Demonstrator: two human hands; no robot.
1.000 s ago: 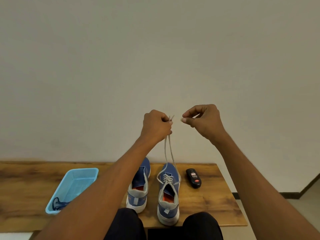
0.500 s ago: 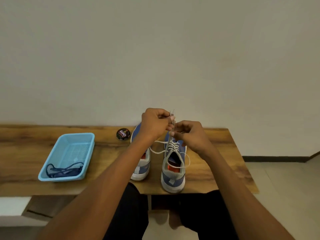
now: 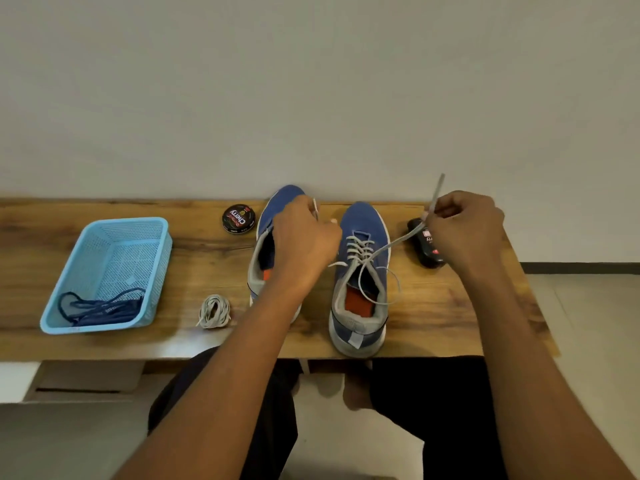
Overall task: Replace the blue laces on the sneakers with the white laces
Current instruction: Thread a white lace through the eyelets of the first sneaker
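With each end of the white lace (image 3: 398,242) pinched, right hand (image 3: 464,230) outboard and left hand (image 3: 304,240) apparently likewise, uneven pulling risked dragging the right sneaker (image 3: 360,282) between them off the worktop (image 3: 207,258).

I see a plain pale wall (image 3: 311,81) filling the far half of the view. A wooden table (image 3: 214,258) stands against it, grain dark in places. To the right, a light tiled floor (image 3: 588,323) meets a dark skirting (image 3: 581,267). Light is soft and even.
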